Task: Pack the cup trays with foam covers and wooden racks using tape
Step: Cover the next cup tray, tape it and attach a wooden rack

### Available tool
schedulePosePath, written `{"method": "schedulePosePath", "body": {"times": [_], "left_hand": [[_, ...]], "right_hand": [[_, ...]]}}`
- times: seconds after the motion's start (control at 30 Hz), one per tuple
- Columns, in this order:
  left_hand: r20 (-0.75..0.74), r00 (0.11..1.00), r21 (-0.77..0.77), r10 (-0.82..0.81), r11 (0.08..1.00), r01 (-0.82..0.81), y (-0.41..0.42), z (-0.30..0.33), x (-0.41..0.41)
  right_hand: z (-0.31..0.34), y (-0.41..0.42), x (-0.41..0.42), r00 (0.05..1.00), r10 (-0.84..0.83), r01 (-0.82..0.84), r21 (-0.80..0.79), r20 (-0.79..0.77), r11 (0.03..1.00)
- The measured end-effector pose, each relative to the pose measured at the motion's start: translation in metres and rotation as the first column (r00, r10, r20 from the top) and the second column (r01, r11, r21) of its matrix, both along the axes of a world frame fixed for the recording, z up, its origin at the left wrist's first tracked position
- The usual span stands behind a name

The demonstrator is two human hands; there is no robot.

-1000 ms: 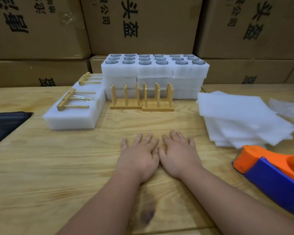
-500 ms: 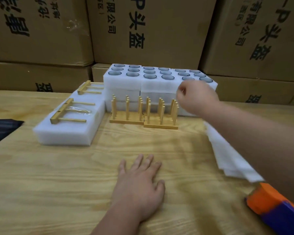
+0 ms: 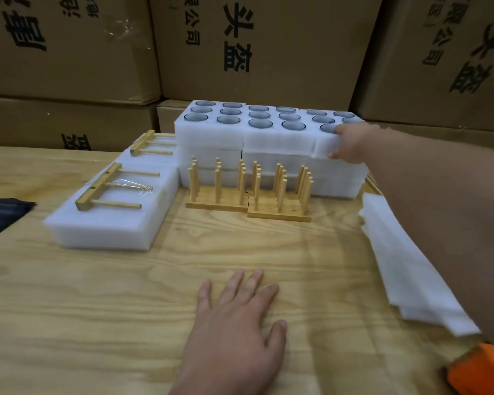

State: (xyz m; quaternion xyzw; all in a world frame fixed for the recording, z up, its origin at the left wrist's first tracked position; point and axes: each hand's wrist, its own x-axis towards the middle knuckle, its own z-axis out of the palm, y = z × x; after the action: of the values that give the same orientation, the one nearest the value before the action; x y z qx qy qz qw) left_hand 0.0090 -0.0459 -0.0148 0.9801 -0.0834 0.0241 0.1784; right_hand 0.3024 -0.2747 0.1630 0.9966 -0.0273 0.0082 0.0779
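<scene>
Fingers of the right hand curl over the right front corner of the top cup tray, thumb below its edge, so the hand grasps that tray; whether it is lifted at all is hard to tell. This tray sits at the right end of the top row of white foam trays, three across and stacked in layers at the back of the table, with round cup rims showing in their holes. Left hand lies flat on the table near the front, fingers straight and spread, holding nothing.

Just in front of the stack stand two wooden racks, side by side and touching, pegs upright. To the left lie two closed foam packs, each with a rack lying flat on top; clear tape shows on the nearer one. A pile of foam covers lies on the right, partly hidden under the right forearm. An orange tape dispenser shows at the lower right corner. Dark fabric lies at the left edge. Cardboard boxes fill the background.
</scene>
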Motion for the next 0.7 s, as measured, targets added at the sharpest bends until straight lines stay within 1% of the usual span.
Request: {"method": "schedulePosePath", "body": {"times": [0.1, 0.2, 0.3, 0.4, 0.53, 0.6, 0.7], "left_hand": [[-0.003, 1.000, -0.007, 0.010, 1.000, -0.010, 0.000, 0.001, -0.002], [-0.009, 1.000, -0.010, 0.015, 1.000, -0.015, -0.001, 0.003, -0.003], [-0.022, 1.000, -0.003, 0.011, 1.000, -0.011, -0.001, 0.004, -0.004], [-0.025, 1.000, 0.015, 0.014, 1.000, -0.013, -0.002, 0.006, -0.005], [-0.021, 1.000, 0.037, 0.019, 0.999, -0.018, -0.003, 0.008, -0.006], [-0.019, 1.000, 0.038, 0.014, 0.999, -0.013, -0.002, 0.009, -0.007], [-0.027, 1.000, 0.036, 0.012, 0.999, -0.011, -0.001, 0.008, -0.007]], "right_hand": [[0.003, -0.001, 0.000, 1.000, -0.023, 0.023, 0.012, 0.021, 1.000], [0.007, -0.002, -0.007, 0.994, -0.027, 0.022, 0.052, 0.103, 0.998], [0.020, -0.006, -0.018, 0.987, -0.020, 0.014, 0.035, 0.158, 0.999], [0.033, -0.011, -0.033, 0.968, -0.020, 0.006, 0.056, 0.252, 0.998], [0.045, -0.012, -0.066, 0.944, 0.086, -0.108, 0.051, 0.319, 0.993], [0.049, -0.010, -0.087, 0.933, 0.144, -0.168, 0.046, 0.329, 0.985], [0.053, -0.007, -0.122, 0.926, 0.188, -0.218, 0.056, 0.327, 0.974]]}}
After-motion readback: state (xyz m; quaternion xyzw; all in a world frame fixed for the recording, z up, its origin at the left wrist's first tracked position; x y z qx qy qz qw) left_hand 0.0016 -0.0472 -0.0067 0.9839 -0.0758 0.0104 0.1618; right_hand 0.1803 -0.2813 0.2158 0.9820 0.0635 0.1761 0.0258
